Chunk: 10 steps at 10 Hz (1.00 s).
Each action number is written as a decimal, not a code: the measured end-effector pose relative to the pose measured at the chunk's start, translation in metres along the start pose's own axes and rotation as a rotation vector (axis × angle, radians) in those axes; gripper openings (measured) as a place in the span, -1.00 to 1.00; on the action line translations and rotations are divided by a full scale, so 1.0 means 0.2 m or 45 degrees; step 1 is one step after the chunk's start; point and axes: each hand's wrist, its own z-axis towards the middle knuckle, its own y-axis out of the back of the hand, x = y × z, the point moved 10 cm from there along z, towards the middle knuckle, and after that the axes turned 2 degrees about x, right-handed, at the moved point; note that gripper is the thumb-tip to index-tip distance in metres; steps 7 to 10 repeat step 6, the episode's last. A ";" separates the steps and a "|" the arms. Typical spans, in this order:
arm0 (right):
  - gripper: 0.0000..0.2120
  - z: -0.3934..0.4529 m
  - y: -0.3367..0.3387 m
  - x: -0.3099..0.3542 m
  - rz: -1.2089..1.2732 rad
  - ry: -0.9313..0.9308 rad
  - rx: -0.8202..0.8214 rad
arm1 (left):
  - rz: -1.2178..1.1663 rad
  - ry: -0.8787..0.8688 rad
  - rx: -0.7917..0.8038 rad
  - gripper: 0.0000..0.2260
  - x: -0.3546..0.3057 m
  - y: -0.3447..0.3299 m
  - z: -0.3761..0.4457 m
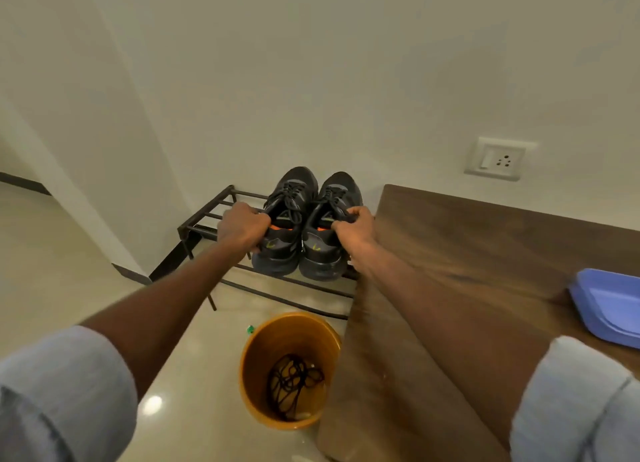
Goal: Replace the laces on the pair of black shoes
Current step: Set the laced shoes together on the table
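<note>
Orange bin [289, 369] on the floor nearest, a tangle of black laces [294, 383] inside. Beyond, left hand [244, 227] grips the left black shoe [282, 226] at its collar, right hand [356, 227] likewise the right black shoe [325, 233], both over the metal shoe rack [207, 219]. Likely setting down or lifting: keep heels level, soles squarely across the bars, toes towards the wall.

A home entryway: metal shoe rack [207, 215], wall socket [498, 159], tiled floor [52, 271].

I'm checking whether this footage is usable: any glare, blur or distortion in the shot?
Head view: a bright glare spot on the glossy floor; wide-angle bending curves the wooden table edge; sleeves near the bottom corners are soft and blurred; the black shoes and both hands stay reasonably sharp under warm, dim light.
</note>
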 end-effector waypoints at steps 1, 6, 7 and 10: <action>-0.65 0.23 -0.10 -0.07 -0.071 -0.059 0.025 | -0.060 0.026 0.070 -0.84 0.07 -0.14 0.22; -0.64 0.38 -0.16 -0.21 -0.323 -0.013 -0.004 | -0.236 0.085 0.176 -0.59 0.24 -0.44 0.35; -0.64 0.38 -0.16 -0.21 -0.323 -0.013 -0.004 | -0.236 0.085 0.176 -0.59 0.24 -0.44 0.35; -0.64 0.38 -0.16 -0.21 -0.323 -0.013 -0.004 | -0.236 0.085 0.176 -0.59 0.24 -0.44 0.35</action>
